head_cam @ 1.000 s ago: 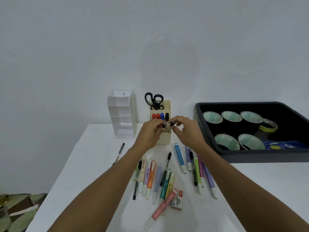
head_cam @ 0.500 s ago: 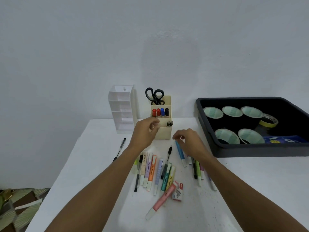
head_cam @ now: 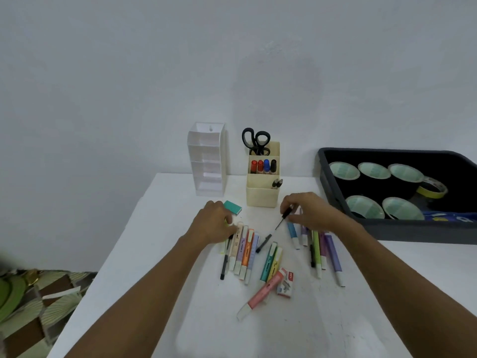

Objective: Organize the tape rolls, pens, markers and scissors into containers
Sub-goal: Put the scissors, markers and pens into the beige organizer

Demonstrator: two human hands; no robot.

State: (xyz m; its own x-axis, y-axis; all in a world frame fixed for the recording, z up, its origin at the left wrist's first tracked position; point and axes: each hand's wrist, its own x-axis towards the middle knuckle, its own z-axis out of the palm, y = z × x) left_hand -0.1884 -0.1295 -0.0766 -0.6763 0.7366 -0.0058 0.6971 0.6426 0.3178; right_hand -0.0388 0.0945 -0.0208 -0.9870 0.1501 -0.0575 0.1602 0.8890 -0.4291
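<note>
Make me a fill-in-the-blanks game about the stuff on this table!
The scissors stand in the ___ compartment of the holder.
The right hand pinches a thin ___ pen.
___ markers stand just in front of the scissors.
The tape roll farthest right in the tray is ___.
Missing words: back, black, four, yellow.

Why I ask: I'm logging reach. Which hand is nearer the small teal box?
Left. The left hand sits just beside the teal box, on its near-left; the right hand, pinching a black pen, is well off to its right.
</note>
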